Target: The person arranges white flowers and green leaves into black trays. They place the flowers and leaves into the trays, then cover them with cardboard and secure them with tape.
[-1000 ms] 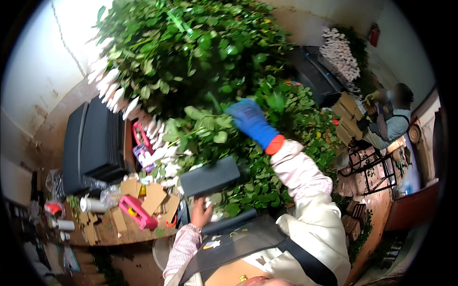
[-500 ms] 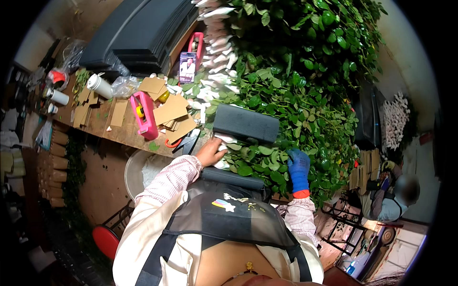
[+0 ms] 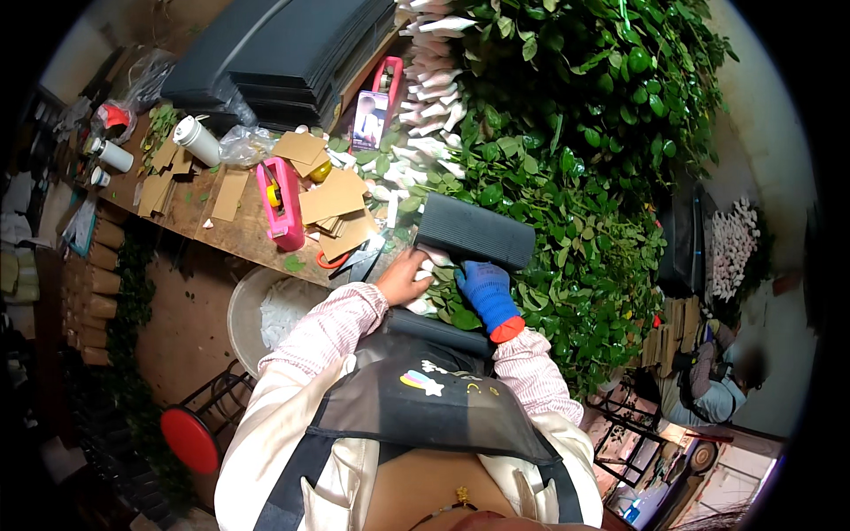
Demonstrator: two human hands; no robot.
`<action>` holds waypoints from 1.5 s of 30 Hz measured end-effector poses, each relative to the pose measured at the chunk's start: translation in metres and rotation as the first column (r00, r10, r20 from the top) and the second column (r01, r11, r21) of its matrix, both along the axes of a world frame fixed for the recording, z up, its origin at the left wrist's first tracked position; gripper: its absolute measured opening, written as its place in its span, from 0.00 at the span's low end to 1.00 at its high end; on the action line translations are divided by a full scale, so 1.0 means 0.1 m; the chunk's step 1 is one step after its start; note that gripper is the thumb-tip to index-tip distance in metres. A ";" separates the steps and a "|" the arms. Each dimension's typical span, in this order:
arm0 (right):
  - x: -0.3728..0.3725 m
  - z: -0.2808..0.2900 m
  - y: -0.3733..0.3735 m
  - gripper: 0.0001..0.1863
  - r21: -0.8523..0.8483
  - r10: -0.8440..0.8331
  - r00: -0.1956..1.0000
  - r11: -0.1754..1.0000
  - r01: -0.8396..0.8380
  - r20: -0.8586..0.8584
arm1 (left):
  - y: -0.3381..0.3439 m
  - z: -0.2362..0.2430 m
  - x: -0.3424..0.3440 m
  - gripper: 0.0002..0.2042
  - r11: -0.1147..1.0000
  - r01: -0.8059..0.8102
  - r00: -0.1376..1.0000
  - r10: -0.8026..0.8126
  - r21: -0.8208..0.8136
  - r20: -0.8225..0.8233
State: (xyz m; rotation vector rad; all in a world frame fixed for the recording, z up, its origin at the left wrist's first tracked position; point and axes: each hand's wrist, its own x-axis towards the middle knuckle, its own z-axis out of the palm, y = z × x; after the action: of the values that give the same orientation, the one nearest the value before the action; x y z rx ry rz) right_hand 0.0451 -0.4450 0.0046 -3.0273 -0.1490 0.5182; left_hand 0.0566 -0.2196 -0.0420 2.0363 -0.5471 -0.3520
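Observation:
A small bunch of white-wrapped flower heads (image 3: pixel 423 305) with green leaves lies at the table's front edge, between two dark grey corrugated pieces. My bare left hand (image 3: pixel 405 276) curls its fingers round the wrapped heads. In a blue knitted glove with a red cuff, my right hand (image 3: pixel 485 290) presses on the leaves (image 3: pixel 463 316) just right of them. The glove's fingertips are lost among the foliage. Beyond both hands lies the ridged corrugated piece (image 3: pixel 476 232); the other rolled piece (image 3: pixel 436 331) is against my apron. Scissors (image 3: pixel 361 262) with red handles rest left of my left hand.
Heaped leafy stems (image 3: pixel 584 239) fill the right side. A pink tape dispenser (image 3: pixel 282 208), cardboard pieces (image 3: pixel 335 196) and a lit phone (image 3: pixel 368 120) are on the table (image 3: pixel 239 248). Dark sheets (image 3: pixel 301 66) stand behind. A white bin (image 3: pixel 248 310) and red stool (image 3: pixel 190 440) are at left; another person (image 3: pixel 713 389) is far right.
My gloved right hand has moved left across the leaves, close to my left hand. My left hand stays at the wrapped heads. The whole view has shifted slightly.

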 end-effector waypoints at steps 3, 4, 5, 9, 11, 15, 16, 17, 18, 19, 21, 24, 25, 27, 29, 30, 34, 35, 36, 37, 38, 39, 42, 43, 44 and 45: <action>-0.04 -0.09 -0.04 0.20 0.050 -0.008 0.997 0.999 0.005 0.075 | 0.00 -0.14 0.08 0.20 0.998 -0.047 0.993 0.051 -0.040 0.104; -0.07 -0.08 -0.04 0.20 0.064 0.000 0.993 0.998 -0.008 0.115 | -0.03 -0.15 0.09 0.19 0.987 -0.143 0.986 0.148 -0.076 0.070; -0.06 -0.08 -0.04 0.21 0.077 0.008 0.988 0.997 -0.020 0.155 | -0.06 -0.16 0.09 0.19 0.974 -0.209 0.978 0.207 -0.085 -0.027; -0.04 0.07 0.00 0.25 0.030 -0.084 0.992 0.996 0.087 -0.091 | -0.14 -0.02 0.03 0.16 0.875 -0.450 0.891 0.426 -0.178 -0.157; -0.05 -0.05 -0.02 0.23 0.018 -0.104 0.993 0.994 0.105 -0.052 | -0.12 -0.10 -0.01 0.15 0.869 -0.462 0.874 0.410 -0.180 -0.261; -0.04 -0.22 -0.03 0.21 -0.016 -0.124 0.992 0.992 0.123 -0.036 | -0.16 -0.08 -0.09 0.13 0.792 -0.564 0.800 0.453 -0.233 -0.394; -0.05 -0.23 -0.02 0.21 -0.023 -0.120 0.993 0.993 0.119 -0.022 | -0.18 -0.13 -0.12 0.12 0.746 -0.605 0.785 0.500 -0.279 -0.367; -0.06 -0.24 -0.01 0.20 -0.028 -0.116 0.993 0.993 0.115 -0.008 | -0.20 -0.21 -0.13 0.12 0.696 -0.641 0.765 0.547 -0.324 -0.340; -0.05 -0.24 -0.01 0.21 -0.045 -0.125 0.991 0.991 0.124 -0.036 | -0.18 -0.33 -0.08 0.10 0.536 -0.752 0.658 0.637 -0.383 -0.400; -0.06 -0.28 -0.04 0.22 -0.031 -0.096 0.995 0.995 0.096 -0.001 | -0.04 -0.40 0.05 0.08 0.373 -0.824 0.556 0.678 -0.426 -0.481; -0.10 -0.39 -0.15 0.23 0.001 -0.055 0.996 0.998 0.056 0.068 | 0.27 -0.11 0.19 0.03 0.448 -0.761 0.647 0.579 -0.469 -0.497; -0.03 -0.19 -0.12 0.24 0.132 0.029 0.999 0.991 -0.034 0.043 | 0.36 -0.11 0.08 0.12 0.833 -0.545 0.793 0.475 -0.095 -0.381; -0.01 -0.16 -0.05 0.24 0.103 0.017 1.000 0.994 -0.016 -0.006 | 0.35 -0.32 0.04 0.18 0.896 -0.441 0.862 0.405 -0.057 -0.304; 0.04 -0.14 -0.03 0.24 0.028 -0.030 0.995 0.999 0.033 -0.099 | 0.17 -0.22 0.05 0.22 0.958 -0.283 0.904 0.280 0.038 -0.321; -0.01 -0.17 -0.02 0.23 0.017 -0.045 0.999 0.999 0.045 -0.025 | 0.06 -0.18 0.07 0.20 0.957 -0.290 0.893 0.282 0.031 -0.350; -0.03 -0.26 -0.03 0.23 0.010 -0.043 0.999 0.999 0.043 0.022 | 0.01 -0.17 0.08 0.20 0.956 -0.294 0.887 0.283 0.027 -0.364; -0.08 -0.37 -0.06 0.21 0.031 -0.048 0.989 0.999 0.044 0.137 | 0.00 -0.10 -0.01 0.16 0.893 -0.403 0.847 0.280 -0.200 -0.452; -0.08 -0.35 -0.04 0.21 0.037 -0.064 0.989 0.998 0.059 0.130 | -0.04 -0.14 -0.06 0.16 0.850 -0.467 0.820 0.314 -0.242 -0.478; -0.07 -0.33 -0.01 0.21 0.031 -0.064 0.992 0.998 0.061 0.106 | -0.08 -0.20 -0.09 0.16 0.801 -0.529 0.791 0.344 -0.281 -0.506; -0.06 -0.29 -0.01 0.21 0.022 -0.066 0.994 0.998 0.065 0.081 | -0.11 -0.26 -0.08 0.15 0.778 -0.574 0.757 0.386 -0.254 -0.528; -0.06 -0.27 0.00 0.20 0.012 -0.069 0.996 0.998 0.068 0.057 | -0.14 -0.33 -0.07 0.14 0.753 -0.618 0.720 0.426 -0.226 -0.549; -0.05 -0.27 0.00 0.20 0.004 -0.066 0.996 0.998 0.066 0.054 | -0.17 -0.39 -0.07 0.13 0.726 -0.659 0.680 0.464 -0.196 -0.568; -0.07 -0.34 -0.03 0.19 -0.002 -0.054 0.994 0.999 0.055 0.099 | -0.26 -0.20 -0.07 0.13 0.552 -0.785 0.586 0.512 -0.282 -0.628; -0.09 -0.34 -0.02 0.19 0.005 -0.039 0.988 0.999 0.039 0.149 | -0.26 -0.21 -0.08 0.14 0.489 -0.811 0.567 0.520 -0.321 -0.639; -0.11 -0.34 -0.01 0.19 0.012 -0.025 0.980 1.000 0.023 0.197 | -0.26 -0.26 -0.08 0.14 0.477 -0.818 0.561 0.539 -0.321 -0.629; -0.11 -0.35 0.00 0.19 0.003 -0.027 0.986 1.000 0.027 0.162 | -0.25 -0.34 -0.08 0.14 0.465 -0.825 0.554 0.557 -0.321 -0.619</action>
State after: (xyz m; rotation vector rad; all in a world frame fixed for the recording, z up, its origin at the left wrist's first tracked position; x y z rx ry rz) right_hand 0.0345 -0.4451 -0.0304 -3.0635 -0.1162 0.2689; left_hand 0.0488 -0.2442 -0.0762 1.3178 0.4893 -0.0731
